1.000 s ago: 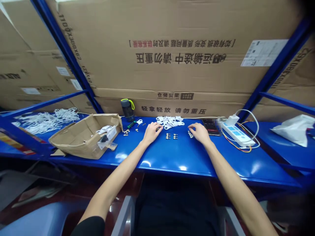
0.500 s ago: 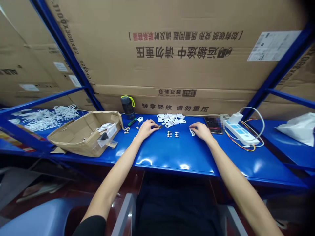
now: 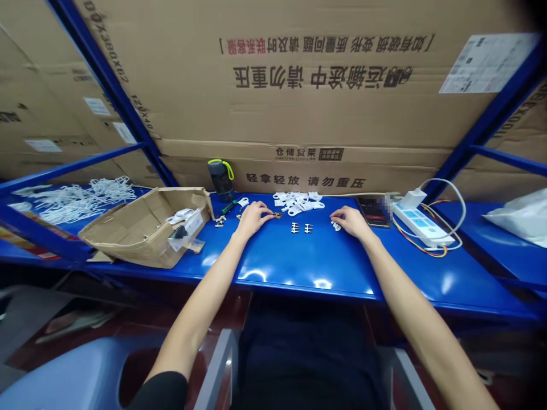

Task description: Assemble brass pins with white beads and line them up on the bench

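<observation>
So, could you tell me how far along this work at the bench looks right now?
Fairly early, I'd judge. Done: two small metal pieces stand side by side on the blue bench. In hand: the left hand is at a small brass part, and the right hand is by a few small white pieces. Left: the heap of white plastic parts and the brass bits.

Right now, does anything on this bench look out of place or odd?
The cardboard box at the left of the bench stands out: it sits skewed to the bench edge, with its sides slumped and its flaps crumpled open, unlike the neatly lined-up metal pieces in the middle.
</observation>
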Action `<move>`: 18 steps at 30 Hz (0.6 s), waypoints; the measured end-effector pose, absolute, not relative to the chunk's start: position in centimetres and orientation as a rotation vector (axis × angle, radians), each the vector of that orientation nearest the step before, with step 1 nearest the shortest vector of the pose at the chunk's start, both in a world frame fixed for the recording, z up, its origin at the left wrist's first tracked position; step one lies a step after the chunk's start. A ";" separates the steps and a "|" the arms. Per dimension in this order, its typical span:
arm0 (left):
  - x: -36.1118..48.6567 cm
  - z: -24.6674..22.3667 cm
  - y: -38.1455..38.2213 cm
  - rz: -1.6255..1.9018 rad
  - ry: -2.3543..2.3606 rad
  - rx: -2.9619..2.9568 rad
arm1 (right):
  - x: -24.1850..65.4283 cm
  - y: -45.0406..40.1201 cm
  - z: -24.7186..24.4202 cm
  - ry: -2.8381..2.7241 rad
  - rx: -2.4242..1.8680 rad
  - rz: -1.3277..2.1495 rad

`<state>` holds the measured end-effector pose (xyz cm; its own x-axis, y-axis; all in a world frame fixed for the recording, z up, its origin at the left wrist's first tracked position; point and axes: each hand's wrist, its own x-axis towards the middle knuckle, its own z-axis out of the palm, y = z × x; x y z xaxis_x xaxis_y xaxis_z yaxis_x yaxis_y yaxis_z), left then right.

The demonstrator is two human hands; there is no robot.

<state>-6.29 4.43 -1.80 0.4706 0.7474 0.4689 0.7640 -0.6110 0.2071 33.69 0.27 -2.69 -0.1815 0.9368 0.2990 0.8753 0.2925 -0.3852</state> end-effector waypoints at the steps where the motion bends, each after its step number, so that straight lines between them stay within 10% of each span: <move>1: -6.3 -1.8 4.5 -0.815 -1.364 -2.679 | 33.7 0.3 -2.7 -2.081 -1.627 0.172; 18: -6.5 -1.3 3.7 -0.801 -1.228 -2.780 | 33.3 -0.1 -2.5 -2.004 -1.708 0.189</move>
<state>-6.47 3.73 -1.29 0.5650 0.6915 0.4501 0.6908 -0.6947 0.2003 33.34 -0.08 -2.49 -0.0910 0.9563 0.2780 0.8872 0.2047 -0.4135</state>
